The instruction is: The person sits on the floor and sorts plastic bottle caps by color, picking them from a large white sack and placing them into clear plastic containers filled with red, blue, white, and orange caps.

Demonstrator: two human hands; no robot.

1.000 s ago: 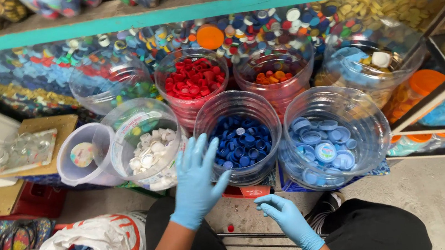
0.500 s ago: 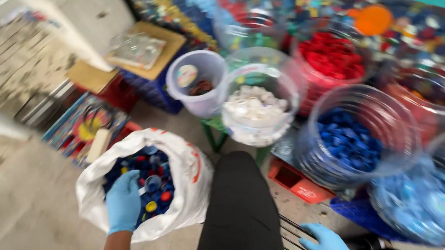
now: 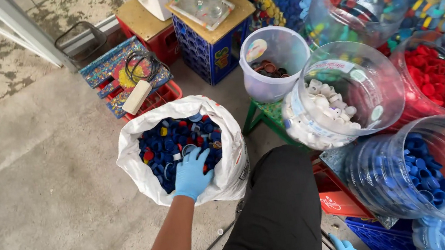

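Observation:
My left hand [image 3: 191, 174], in a light blue glove, reaches into a white plastic sack [image 3: 132, 169] on the floor, fingers spread and dipping among the mixed bottle caps [image 3: 174, 141], mostly dark blue with some red and yellow. Whether it grips any cap I cannot tell. My right hand [image 3: 344, 249], also gloved, shows only partly at the bottom edge beside my black-trousered knee [image 3: 282, 207], resting low near a blue crate [image 3: 377, 236]; its fingers are mostly hidden.
To the right stand clear jars: white caps [image 3: 325, 116], dark blue caps [image 3: 420, 172], red caps [image 3: 435, 81], and a small tub [image 3: 274, 63] with brown caps. A blue crate with a glass tray [image 3: 206, 9] and a red crate [image 3: 144, 97] stand behind the sack on concrete floor.
The view swung from the jars down to the sack. My left hand left the blue-cap jar and went into the sack; my right hand dropped low beside my knee.

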